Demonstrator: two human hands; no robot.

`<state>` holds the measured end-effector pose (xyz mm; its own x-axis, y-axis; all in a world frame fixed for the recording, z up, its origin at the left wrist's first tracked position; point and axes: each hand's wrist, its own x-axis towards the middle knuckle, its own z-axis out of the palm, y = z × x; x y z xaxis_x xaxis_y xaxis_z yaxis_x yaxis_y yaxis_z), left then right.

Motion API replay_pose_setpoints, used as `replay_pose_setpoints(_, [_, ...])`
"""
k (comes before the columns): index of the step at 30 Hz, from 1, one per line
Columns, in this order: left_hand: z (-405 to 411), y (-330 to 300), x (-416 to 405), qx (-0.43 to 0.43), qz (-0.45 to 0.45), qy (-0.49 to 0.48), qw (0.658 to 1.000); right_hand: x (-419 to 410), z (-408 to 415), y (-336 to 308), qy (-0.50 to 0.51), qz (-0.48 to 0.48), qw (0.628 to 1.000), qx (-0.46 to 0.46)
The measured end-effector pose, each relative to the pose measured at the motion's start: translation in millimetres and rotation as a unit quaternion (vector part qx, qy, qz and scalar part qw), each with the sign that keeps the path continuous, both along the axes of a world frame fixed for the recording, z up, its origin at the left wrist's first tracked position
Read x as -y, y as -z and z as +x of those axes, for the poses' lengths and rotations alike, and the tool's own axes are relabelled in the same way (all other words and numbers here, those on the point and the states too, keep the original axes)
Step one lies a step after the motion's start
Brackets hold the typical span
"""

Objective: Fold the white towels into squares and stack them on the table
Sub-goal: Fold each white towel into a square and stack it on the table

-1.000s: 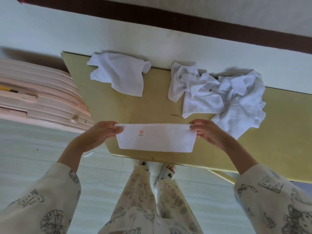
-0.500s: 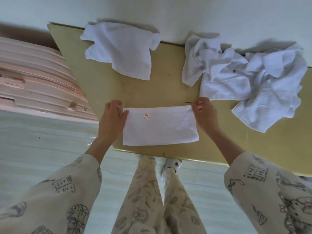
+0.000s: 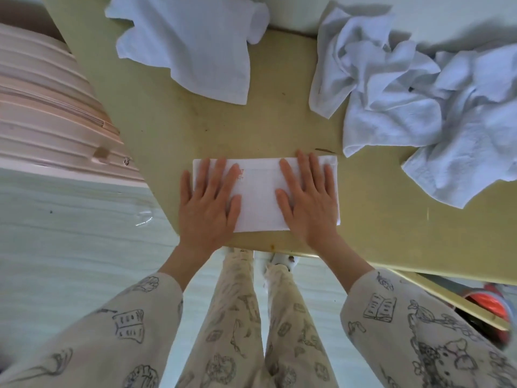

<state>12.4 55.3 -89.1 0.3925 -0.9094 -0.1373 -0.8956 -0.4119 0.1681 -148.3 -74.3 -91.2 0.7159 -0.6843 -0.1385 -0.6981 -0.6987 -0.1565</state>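
Observation:
A white towel folded into a long rectangle (image 3: 260,196) lies flat near the front edge of the yellow-green table (image 3: 377,219). My left hand (image 3: 208,204) presses flat on its left end, fingers straight and spread. My right hand (image 3: 306,198) presses flat on its right end in the same way. A small red mark on the towel shows between my hands. One loose white towel (image 3: 190,43) lies at the back left. A crumpled heap of white towels (image 3: 414,99) lies at the back right.
A pink ribbed suitcase (image 3: 47,107) stands against the table's left side. The pale floor and my patterned trouser legs are below the front edge. A red object (image 3: 492,306) sits low at the right under the table. A wall borders the table's back.
The towel went from being held up by its top corners to lying flat on the table. Both hands let go of the corners and now press on top of it.

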Motion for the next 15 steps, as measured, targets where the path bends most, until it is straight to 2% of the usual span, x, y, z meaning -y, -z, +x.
replay_pose_setpoints(3, [15.1,-2.3,-15.7,-0.002,0.024,-0.035,0.999,-1.0,1.4,-1.4,0.003,0.005,1.000,-0.019])
replay_pose_setpoints(8, [25.4,-9.8,-23.8,-0.026,0.052,-0.037,0.998,2.0,-1.9,-1.3,-0.010,-0.004,1.000,-0.025])
replay_pose_setpoints(13, [23.1,-29.0,-6.2,-0.094,-0.035,-0.100,0.990,1.3,0.2,-3.1,-0.009,-0.010,0.999,-0.031])
replay_pose_setpoints(15, [25.7,-40.0,7.1,-0.110,-0.022,-0.142,0.983,0.6,0.0,-3.7,-0.010,-0.012,0.999,-0.031])
